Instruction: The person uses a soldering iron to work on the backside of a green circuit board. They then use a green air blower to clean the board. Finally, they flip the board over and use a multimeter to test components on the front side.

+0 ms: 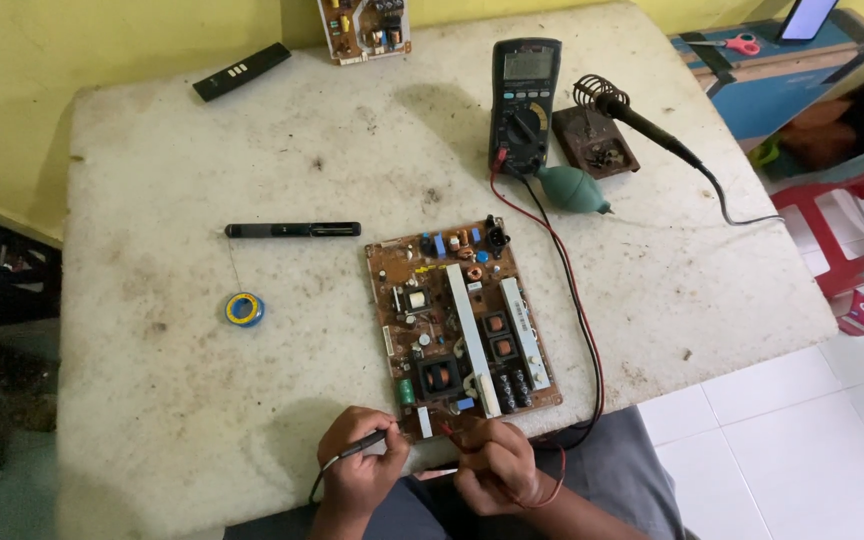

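1. Down at the table's near edge, my left hand (357, 470) pinched a black probe (370, 446), its tip at the circuit board (460, 318) corner.
2. My right hand (492, 462), just beside the left, gripped a red probe (449, 430) touching that same edge.
3. Both leads ran to the multimeter (524, 105) well beyond the board.
4. Far left of my hands lay a solder spool (244, 308).
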